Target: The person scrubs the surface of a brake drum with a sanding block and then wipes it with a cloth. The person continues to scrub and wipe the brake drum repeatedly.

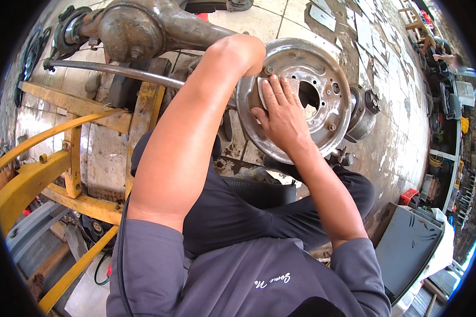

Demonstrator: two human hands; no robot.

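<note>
A round steel brake backing plate (pixel 320 66) with a raised rim, bolt holes and a large centre hole stands tilted in front of my lap. My right hand (pixel 285 113) lies flat on its face, fingers stretched out, left of the centre hole. Under that palm and fingers is a pale sheet (pixel 295 86), perhaps sandpaper; most of it is covered. Bent sharply at the wrist, my left hand (pixel 252 53) reaches over the plate's upper left rim. Its fingers are hidden, so their grip does not show.
A rusty axle housing (pixel 132 31) with a long metal rod (pixel 116 68) lies at the upper left. Yellow metal framing (pixel 69 158) stands along my left. Beside the plate sits a round metal part (pixel 360 113). A grey box (pixel 407 245) is at the lower right.
</note>
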